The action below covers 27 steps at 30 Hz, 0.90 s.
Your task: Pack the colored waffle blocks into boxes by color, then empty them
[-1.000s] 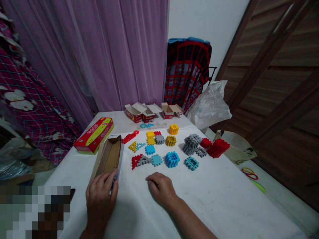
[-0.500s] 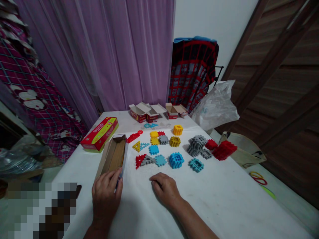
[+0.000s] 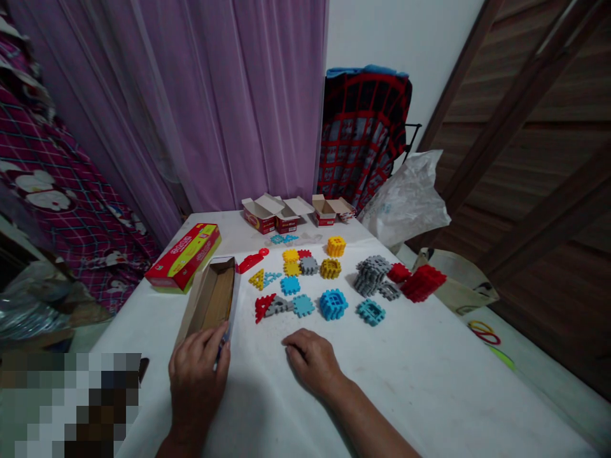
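Note:
My left hand (image 3: 198,362) lies over the near end of a long open cardboard box (image 3: 217,296), fingers bent across its edge and thumb on the right side. A sliver of blue shows between thumb and forefinger. On the white tablecloth rests my right hand (image 3: 315,362), its fingers curled in and nothing visible in them. Just beyond it are interlocking plastic tiles: a light blue square (image 3: 303,306), a stack of blue ones (image 3: 333,305), a teal stack (image 3: 371,312), and grey (image 3: 279,306) and red (image 3: 263,308) triangles.
Grey stacked tiles (image 3: 372,275) and red ones (image 3: 424,284) stand at right, yellow stacks (image 3: 337,246) farther back. A red-and-yellow box (image 3: 184,257) lies at left. Small opened boxes (image 3: 286,222) line the far edge. A plastic bag (image 3: 405,197) hangs by the right edge.
The whole view has shifted slightly to the right, so things appear a little farther left. Both hands keep their places on the box and the table.

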Tool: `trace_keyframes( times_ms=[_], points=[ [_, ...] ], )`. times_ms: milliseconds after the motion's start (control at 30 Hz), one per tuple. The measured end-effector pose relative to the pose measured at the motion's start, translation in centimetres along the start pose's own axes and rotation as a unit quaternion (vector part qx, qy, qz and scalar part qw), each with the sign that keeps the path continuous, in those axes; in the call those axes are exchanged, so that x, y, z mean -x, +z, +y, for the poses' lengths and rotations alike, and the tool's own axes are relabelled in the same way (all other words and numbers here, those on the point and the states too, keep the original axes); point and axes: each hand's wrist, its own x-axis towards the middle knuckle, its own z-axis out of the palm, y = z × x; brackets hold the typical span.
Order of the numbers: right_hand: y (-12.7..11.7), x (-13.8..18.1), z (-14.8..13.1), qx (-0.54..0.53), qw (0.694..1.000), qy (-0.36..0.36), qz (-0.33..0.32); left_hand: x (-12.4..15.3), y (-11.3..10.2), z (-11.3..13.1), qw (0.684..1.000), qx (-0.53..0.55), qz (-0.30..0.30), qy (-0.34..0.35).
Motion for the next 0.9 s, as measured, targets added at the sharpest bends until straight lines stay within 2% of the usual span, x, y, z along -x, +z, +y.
trace_keyframes(
  times_ms=[300, 900],
  points=[
    [0.05, -0.07, 0.01, 0.002, 1.0, -0.003, -0.006, 0.11, 0.08, 0.03, 1.0, -0.003, -0.002, -0.018],
    [-0.06, 0.03, -0.06, -0.004, 1.0, 0.006, -0.017, -0.04, -0.2, 0.22, 1.0, -0.014, -0.004, -0.001]
  ],
)
